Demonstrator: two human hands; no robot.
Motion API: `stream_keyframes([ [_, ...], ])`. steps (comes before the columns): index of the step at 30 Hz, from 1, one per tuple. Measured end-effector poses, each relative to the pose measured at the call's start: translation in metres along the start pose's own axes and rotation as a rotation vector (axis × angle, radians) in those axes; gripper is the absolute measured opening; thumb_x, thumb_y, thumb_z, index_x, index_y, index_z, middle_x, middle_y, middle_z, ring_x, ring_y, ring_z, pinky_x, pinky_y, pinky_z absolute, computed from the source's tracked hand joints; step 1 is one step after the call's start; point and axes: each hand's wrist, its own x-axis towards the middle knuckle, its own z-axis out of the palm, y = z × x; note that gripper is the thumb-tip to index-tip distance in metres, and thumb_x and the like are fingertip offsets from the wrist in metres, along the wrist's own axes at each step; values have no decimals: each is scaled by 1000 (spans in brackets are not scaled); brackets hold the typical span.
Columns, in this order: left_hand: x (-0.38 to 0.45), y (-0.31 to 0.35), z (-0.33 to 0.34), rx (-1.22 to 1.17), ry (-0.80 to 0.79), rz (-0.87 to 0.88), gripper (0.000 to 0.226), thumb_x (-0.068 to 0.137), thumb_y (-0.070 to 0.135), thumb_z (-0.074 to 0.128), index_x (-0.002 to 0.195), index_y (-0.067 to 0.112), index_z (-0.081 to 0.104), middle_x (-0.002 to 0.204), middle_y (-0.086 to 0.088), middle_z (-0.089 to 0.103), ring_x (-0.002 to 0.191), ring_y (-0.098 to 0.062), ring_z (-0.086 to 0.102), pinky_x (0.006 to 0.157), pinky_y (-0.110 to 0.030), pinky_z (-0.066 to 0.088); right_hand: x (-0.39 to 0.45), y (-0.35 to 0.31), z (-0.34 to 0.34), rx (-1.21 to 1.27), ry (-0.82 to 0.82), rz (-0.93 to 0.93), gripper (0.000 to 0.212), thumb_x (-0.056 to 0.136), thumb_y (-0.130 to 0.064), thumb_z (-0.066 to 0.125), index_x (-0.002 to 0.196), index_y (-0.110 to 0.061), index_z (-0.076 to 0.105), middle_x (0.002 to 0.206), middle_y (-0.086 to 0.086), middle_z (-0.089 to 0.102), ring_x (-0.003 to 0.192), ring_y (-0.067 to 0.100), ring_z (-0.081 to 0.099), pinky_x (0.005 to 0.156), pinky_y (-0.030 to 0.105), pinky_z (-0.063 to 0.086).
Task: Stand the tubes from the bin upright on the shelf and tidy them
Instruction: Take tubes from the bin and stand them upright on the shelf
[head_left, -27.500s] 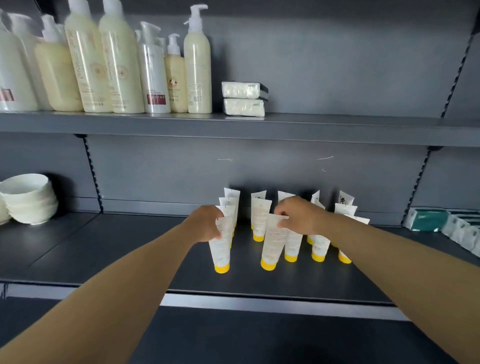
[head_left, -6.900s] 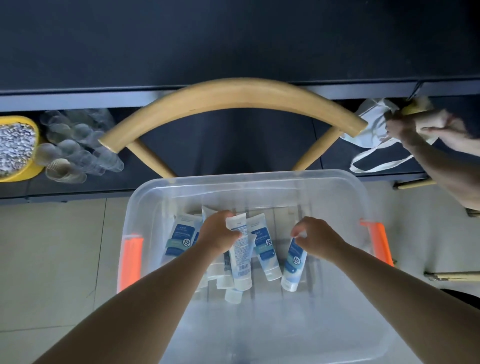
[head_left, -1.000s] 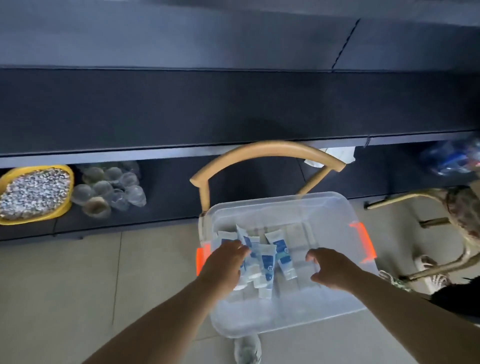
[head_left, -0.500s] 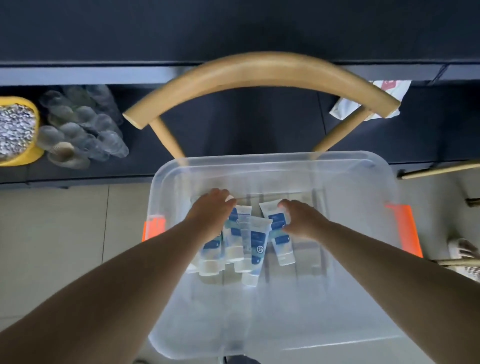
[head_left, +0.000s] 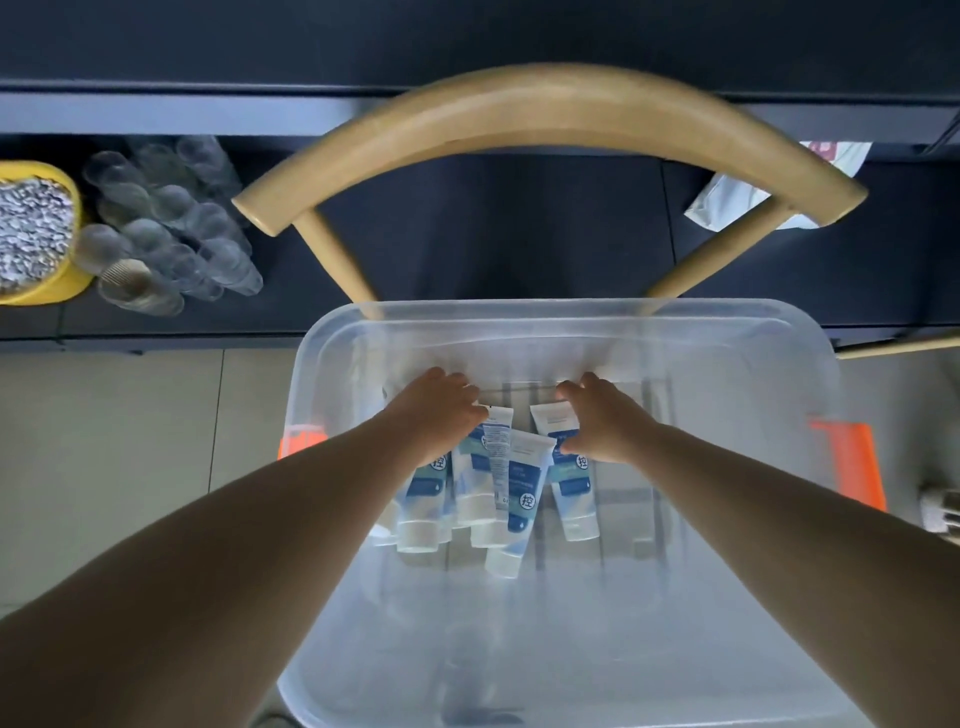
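Note:
Several white-and-blue tubes (head_left: 522, 499) lie flat in a clear plastic bin (head_left: 571, 317), caps toward me. My left hand (head_left: 441, 410) reaches into the bin and curls over the crimped ends of the left tubes (head_left: 423, 493), hiding those ends. My right hand (head_left: 602, 421) sits over the crimped end of the rightmost tube (head_left: 571, 493), thumb on one side and fingers on the other. All tubes still rest on the bin floor. The upper shelf with the standing tubes is out of view.
The bin sits on a chair whose curved wooden back (head_left: 545, 109) arches just beyond it. Orange latches (head_left: 852, 462) mark the bin's sides. On the low dark shelf (head_left: 156, 111) are a yellow bowl (head_left: 31, 234), clear cups (head_left: 171, 228) and a white bag (head_left: 737, 197).
Both hands have slid a little farther along the tubes to their crimped ends. The tubes lie where they were half a second ago.

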Motion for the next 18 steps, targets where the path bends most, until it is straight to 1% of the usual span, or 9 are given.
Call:
stream_keyframes([
  [4, 2, 0, -5, 36, 0, -11, 29, 91, 10, 54, 120, 15, 57, 120, -2, 57, 114, -23, 47, 93, -36, 40, -1, -1, 3, 12, 3, 6, 67, 74, -26, 78, 129, -13, 43, 130, 8, 39, 120, 24, 42, 93, 33, 45],
  [8, -2, 5, -10, 80, 24, 8, 28, 90, 10, 57, 117, 13, 60, 115, -3, 60, 111, -25, 50, 97, -37, 37, -5, -6, 7, 47, -37, 115, 73, 70, -27, 81, 129, -6, 41, 133, 12, 32, 121, 29, 40, 95, 34, 42],
  [10, -6, 7, -12, 86, 43, 29, 28, 90, 11, 57, 118, 12, 59, 116, -5, 60, 111, -26, 50, 100, -37, 37, -8, -7, 9, 140, -68, 173, 73, 70, -23, 81, 128, -5, 41, 132, 13, 32, 110, 26, 46, 88, 32, 44],
  [12, -12, 10, -13, 83, 48, 55, 29, 91, 10, 56, 120, 10, 57, 117, -7, 59, 111, -27, 51, 102, -37, 38, -12, -4, 14, 287, -81, 212, 70, 71, -17, 81, 127, -5, 41, 129, 12, 38, 97, 22, 47, 79, 28, 44],
  [14, -18, 14, -14, 85, 41, 68, 28, 91, 8, 54, 119, 8, 55, 115, -8, 58, 110, -27, 52, 101, -37, 37, -19, -2, 19, 428, -82, 260, 68, 72, -13, 79, 128, -6, 40, 127, 11, 45, 101, 22, 49, 77, 27, 41],
  [16, -24, 19, -19, 82, 36, 69, 28, 89, 7, 56, 117, 9, 56, 114, -7, 59, 108, -27, 54, 98, -36, 39, -24, -3, 22, 521, -100, 313, 57, 76, -11, 74, 124, -8, 45, 122, 11, 53, 103, 24, 53, 78, 29, 45],
  [18, -28, 24, -25, 66, 9, 52, 28, 88, 5, 57, 116, 9, 56, 113, -7, 61, 107, -25, 56, 92, -34, 42, -31, -3, 22, 649, -109, 361, 38, 77, -8, 69, 110, -8, 50, 109, 11, 56, 95, 24, 56, 79, 31, 53],
])
